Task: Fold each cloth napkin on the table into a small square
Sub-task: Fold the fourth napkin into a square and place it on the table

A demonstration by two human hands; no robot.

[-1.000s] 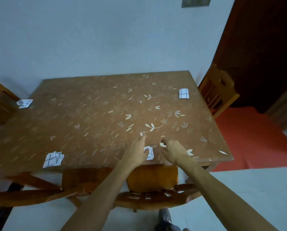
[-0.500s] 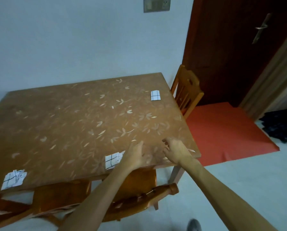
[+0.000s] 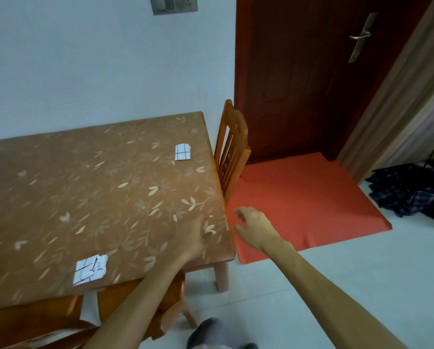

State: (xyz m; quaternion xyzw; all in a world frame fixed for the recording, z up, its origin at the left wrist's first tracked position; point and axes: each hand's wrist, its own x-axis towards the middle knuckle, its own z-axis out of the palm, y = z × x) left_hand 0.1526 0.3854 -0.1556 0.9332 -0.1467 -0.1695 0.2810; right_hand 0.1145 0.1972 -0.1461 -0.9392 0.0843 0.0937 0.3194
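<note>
Two white napkins with dark grid lines lie folded small on the brown leaf-patterned table [image 3: 60,187]. One folded napkin [image 3: 90,272] sits near the front edge, the other napkin [image 3: 182,152] near the far right corner. My left hand [image 3: 194,235] hovers low over the table's front right corner, blurred, holding nothing. My right hand [image 3: 253,229] hangs past the table's right edge above the red mat, fingers loosely curled and empty.
A wooden chair [image 3: 229,157] stands at the table's right side, another chair [image 3: 60,323] at the front. A red mat [image 3: 311,197] lies before a dark red door [image 3: 324,71]. Dark plaid cloth [image 3: 412,192] is heaped on the floor at right.
The view has swung right. Both hands left the near napkin, which now lies folded to their left, and moved rightward; the right hand is now off the table edge.
</note>
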